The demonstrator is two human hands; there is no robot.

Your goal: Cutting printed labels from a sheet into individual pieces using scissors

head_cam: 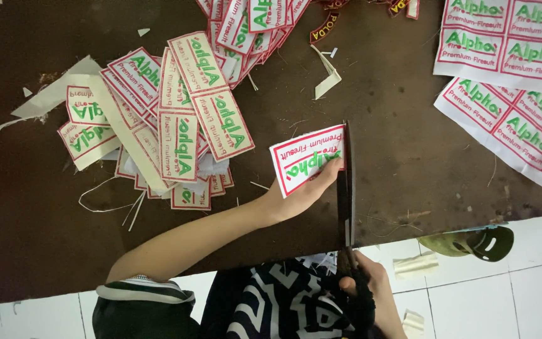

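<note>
My left hand (301, 194) holds a white embroidered patch (305, 157) with a red border and green lettering above the dark brown table (409, 150). My right hand (371, 285) grips the handles of long black scissors (346, 188) near the table's front edge. The blades point away from me, and they run along the patch's right edge. My thumb lies on the patch's face, right beside the blade.
A heap of cut patches (170, 119) lies at the left, with more at the top centre (252, 25). Uncut sheets of patches (503, 69) sit at the right. White scrap strips (327, 72) dot the table. A green slipper (472, 243) rests on the white tiled floor.
</note>
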